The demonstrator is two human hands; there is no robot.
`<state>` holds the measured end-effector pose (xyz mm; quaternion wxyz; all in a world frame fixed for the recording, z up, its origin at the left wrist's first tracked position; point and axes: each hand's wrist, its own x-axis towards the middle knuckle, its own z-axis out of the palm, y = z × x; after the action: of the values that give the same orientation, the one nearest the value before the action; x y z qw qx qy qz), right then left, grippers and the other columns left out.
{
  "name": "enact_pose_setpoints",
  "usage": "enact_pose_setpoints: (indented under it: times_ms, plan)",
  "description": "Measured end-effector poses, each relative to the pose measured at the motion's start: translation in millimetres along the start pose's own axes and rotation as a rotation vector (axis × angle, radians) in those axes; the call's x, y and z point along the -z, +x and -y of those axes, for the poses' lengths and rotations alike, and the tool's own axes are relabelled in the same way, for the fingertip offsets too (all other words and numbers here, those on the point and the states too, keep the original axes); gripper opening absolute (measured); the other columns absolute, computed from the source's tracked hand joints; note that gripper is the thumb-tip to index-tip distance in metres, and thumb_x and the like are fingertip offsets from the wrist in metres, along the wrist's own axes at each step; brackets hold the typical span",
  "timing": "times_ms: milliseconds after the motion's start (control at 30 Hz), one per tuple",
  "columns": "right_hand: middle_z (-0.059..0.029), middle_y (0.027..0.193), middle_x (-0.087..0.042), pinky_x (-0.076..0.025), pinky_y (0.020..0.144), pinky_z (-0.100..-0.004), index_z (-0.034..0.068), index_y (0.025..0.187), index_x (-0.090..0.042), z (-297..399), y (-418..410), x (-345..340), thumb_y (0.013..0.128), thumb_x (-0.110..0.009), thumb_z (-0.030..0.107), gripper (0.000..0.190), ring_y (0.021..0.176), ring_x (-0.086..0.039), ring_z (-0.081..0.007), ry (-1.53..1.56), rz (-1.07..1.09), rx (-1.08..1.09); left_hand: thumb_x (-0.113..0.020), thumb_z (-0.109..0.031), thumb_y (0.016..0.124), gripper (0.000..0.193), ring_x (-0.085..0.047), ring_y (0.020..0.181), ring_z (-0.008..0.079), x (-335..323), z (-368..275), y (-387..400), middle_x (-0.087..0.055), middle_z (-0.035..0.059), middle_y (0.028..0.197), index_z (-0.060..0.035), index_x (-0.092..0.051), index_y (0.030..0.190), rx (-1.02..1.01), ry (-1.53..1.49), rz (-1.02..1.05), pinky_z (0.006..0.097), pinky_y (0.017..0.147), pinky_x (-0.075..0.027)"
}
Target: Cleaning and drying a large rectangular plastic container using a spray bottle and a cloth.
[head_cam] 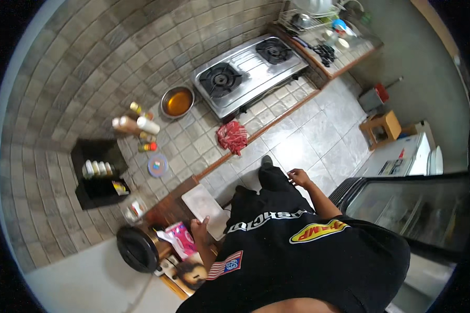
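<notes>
My left hand (199,229) is at the left edge of a white cutting board (203,205), its thumb overlapping the board. Whether the fingers grip the board or only rest beside it cannot be made out. The board lies over a dark brown wooden surface (172,201), close against my body. Hanging over the tiled floor to the right, my right hand (299,177) has its fingers loosely apart and holds nothing. Just left of my left hand is a pink and white plastic package (182,240).
A two-burner gas stove (250,72) stands on the tiled counter, with a red cloth (233,137) and a metal bowl of amber liquid (178,102) nearby. Several bottles (135,124) and a round lidded container (157,165) sit farther left. A glass-doored appliance (407,211) borders my right side.
</notes>
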<state>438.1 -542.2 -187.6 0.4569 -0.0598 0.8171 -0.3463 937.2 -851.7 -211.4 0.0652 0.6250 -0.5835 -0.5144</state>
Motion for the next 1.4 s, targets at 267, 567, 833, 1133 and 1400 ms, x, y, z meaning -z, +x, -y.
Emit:
enact_pose_setpoints:
  times_ms: [267, 567, 833, 1133, 1400]
  plan:
    - [-0.0177, 0.088, -0.077, -0.058, 0.080, -0.0402, 0.002, 0.096, -0.080, -144, 9, 25, 0.084, -0.073, 0.044, 0.044, 0.084, -0.075, -0.0277, 0.048, -0.252, -0.209, -0.077, -0.018, 0.093, 0.047, -0.069, 0.093, 0.0207, -31, -183, 3, -0.072, 0.0165, 0.112, 0.0112, -0.060, 0.126, -0.255, -0.192, 0.275, 0.0343, 0.081, -0.055]
    - [-0.0074, 0.078, -0.072, -0.052, 0.053, -0.0330, 0.004, 0.096, -0.077, -221, -10, 114, 0.090, -0.074, 0.039, 0.036, 0.060, -0.064, -0.0173, 0.370, -0.368, -0.371, -0.064, -0.031, 0.092, 0.056, -0.068, 0.109, 0.0361, -244, -404, 10, -0.069, 0.0219, 0.119, 0.0040, -0.058, 0.135, 0.017, -0.799, 0.738, 0.0474, 0.098, -0.055]
    - [-0.0112, 0.091, -0.074, -0.055, 0.060, -0.0352, 0.006, 0.117, -0.067, -260, -23, 237, 0.096, -0.065, 0.033, 0.034, 0.074, -0.071, -0.0214, 0.717, -0.444, -0.483, -0.058, -0.039, 0.093, 0.062, -0.072, 0.102, 0.0366, -440, -570, -21, -0.069, 0.0238, 0.122, 0.0038, -0.057, 0.138, 0.018, -1.396, 1.281, 0.0487, 0.092, -0.059]
    - [-0.0082, 0.092, -0.072, -0.054, 0.070, -0.0405, 0.010, 0.118, -0.066, -254, 4, 276, 0.099, -0.064, 0.036, 0.032, 0.083, -0.070, -0.0226, 0.936, -0.427, -0.636, -0.048, -0.062, 0.096, 0.087, -0.060, 0.124, 0.0474, -514, -700, -69, -0.049, 0.0316, 0.147, -0.0001, -0.037, 0.156, -0.078, -1.266, 1.232, 0.0610, 0.092, -0.057]
    - [-0.0088, 0.091, -0.072, -0.054, 0.070, -0.0401, 0.009, 0.110, -0.071, -253, 85, 308, 0.100, -0.064, 0.036, 0.030, 0.083, -0.069, -0.0205, 0.328, -0.389, -0.295, -0.046, -0.065, 0.099, 0.082, -0.051, 0.138, 0.0381, -593, -811, -63, -0.047, 0.0203, 0.155, -0.0116, -0.035, 0.160, -0.318, -1.203, 1.417, 0.0579, 0.107, -0.049]
